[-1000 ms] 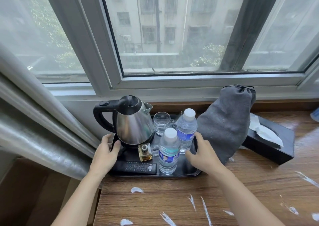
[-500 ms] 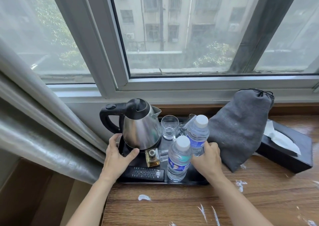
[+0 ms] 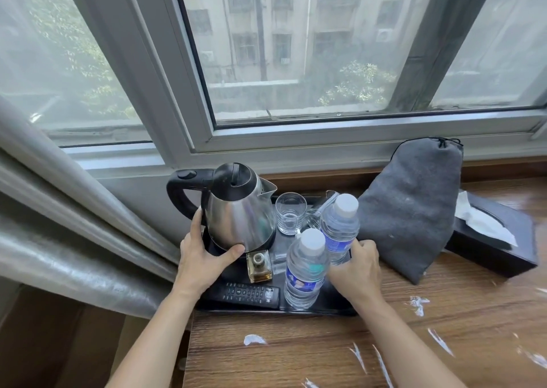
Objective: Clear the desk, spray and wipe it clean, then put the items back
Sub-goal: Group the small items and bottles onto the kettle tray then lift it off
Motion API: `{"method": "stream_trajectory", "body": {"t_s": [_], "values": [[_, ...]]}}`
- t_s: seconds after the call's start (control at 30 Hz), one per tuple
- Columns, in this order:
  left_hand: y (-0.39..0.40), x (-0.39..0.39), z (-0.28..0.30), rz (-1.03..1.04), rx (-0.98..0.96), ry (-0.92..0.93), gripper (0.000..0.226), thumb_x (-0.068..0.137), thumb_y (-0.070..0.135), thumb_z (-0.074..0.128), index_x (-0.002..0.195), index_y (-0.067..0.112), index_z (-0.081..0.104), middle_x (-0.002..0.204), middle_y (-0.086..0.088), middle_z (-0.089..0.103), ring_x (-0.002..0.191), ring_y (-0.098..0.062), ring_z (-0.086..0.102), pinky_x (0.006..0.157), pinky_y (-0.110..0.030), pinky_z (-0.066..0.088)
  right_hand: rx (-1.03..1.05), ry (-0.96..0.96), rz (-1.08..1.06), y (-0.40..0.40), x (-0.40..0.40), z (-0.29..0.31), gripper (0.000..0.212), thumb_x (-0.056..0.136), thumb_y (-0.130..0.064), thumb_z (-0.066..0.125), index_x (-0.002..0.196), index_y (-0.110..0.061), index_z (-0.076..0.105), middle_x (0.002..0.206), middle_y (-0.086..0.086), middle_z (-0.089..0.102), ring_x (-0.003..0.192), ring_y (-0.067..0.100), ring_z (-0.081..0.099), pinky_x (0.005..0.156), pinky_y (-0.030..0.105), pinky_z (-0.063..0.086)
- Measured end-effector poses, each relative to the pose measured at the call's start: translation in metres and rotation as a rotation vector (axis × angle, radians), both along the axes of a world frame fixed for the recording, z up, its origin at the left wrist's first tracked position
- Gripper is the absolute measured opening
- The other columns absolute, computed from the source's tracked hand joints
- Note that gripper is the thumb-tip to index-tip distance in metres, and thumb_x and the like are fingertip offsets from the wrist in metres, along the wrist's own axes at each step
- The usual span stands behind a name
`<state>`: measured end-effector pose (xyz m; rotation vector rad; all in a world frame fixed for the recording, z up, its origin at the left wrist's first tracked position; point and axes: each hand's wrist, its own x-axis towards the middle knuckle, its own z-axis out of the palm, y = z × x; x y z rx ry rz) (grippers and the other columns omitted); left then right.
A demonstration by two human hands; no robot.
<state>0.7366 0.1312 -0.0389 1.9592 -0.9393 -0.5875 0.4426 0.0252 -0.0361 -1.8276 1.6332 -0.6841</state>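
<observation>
Tray [image 3: 340, 310] at desk's [image 3: 296, 355] far-left corner, long axis left-right, bracketed by both hands: left hand [image 3: 204, 257] spread against kettle [image 3: 239, 210] base, right hand [image 3: 358, 266] curled at right rim beside far bottle [image 3: 339, 227], grip unclear, lift probably next.

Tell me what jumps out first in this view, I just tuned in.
The steel kettle at the back left of the black tray draws the eye first, with the left hand against its base. Two water bottles stand at the tray's right, the right hand beside them. White smears streak the wooden desk in front.
</observation>
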Motion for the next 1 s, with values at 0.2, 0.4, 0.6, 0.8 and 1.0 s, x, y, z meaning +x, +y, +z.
{"method": "stream_trajectory", "body": {"t_s": [0.2, 0.4, 0.6, 0.8, 1.0], "values": [[0.01, 0.001, 0.007, -0.02, -0.023, -0.003, 0.121, 0.047, 0.081, 0.086, 0.147, 0.072, 0.017, 0.133, -0.005, 0.058, 0.136, -0.028, 0.047, 0.114, -0.057, 0.043, 0.01, 0.002, -0.001, 0.011, 0.003, 0.003, 0.05, 0.044, -0.078, 0.053, 0.068, -0.035, 0.041, 0.09, -0.003, 0.043, 0.089, 0.02, 0.047, 0.072, 0.03, 0.04], [0.027, 0.01, 0.021, -0.009, -0.035, -0.006, 0.117, 0.048, 0.076, 0.089, 0.141, 0.077, 0.018, 0.139, -0.004, 0.056, 0.138, -0.025, 0.047, 0.116, -0.055, 0.042, -0.002, -0.001, 0.017, 0.025, 0.013, 0.007, 0.051, 0.045, -0.08, 0.055, 0.069, -0.038, 0.039, 0.09, -0.004, 0.042, 0.089, 0.019, 0.047, 0.07, 0.031, 0.04], [0.042, 0.014, 0.037, 0.011, -0.065, -0.009, 0.116, 0.046, 0.075, 0.089, 0.139, 0.076, 0.02, 0.14, 0.0, 0.055, 0.133, -0.022, 0.051, 0.114, -0.049, 0.045, -0.028, 0.009, 0.039, 0.033, 0.021, 0.024, 0.056, 0.043, -0.083, 0.057, 0.073, -0.036, 0.045, 0.093, -0.003, 0.044, 0.092, 0.017, 0.047, 0.074, 0.033, 0.045], [0.05, 0.009, 0.057, 0.008, -0.099, -0.022, 0.11, 0.049, 0.069, 0.089, 0.135, 0.078, 0.021, 0.138, 0.003, 0.057, 0.132, -0.022, 0.051, 0.11, -0.042, 0.044, -0.055, -0.031, 0.059, 0.04, 0.019, 0.047, 0.051, 0.043, -0.081, 0.058, 0.07, -0.04, 0.042, 0.091, -0.003, 0.043, 0.09, 0.018, 0.047, 0.071, 0.031, 0.04], [0.043, -0.005, 0.082, -0.057, -0.129, -0.017, 0.109, 0.059, 0.057, 0.096, 0.13, 0.084, 0.018, 0.137, -0.001, 0.059, 0.135, -0.02, 0.05, 0.108, -0.038, 0.041, -0.064, -0.072, 0.017, 0.049, -0.004, 0.079, 0.045, 0.047, -0.073, 0.058, 0.068, -0.039, 0.039, 0.088, -0.005, 0.042, 0.089, 0.022, 0.05, 0.068, 0.032, 0.038]]}}
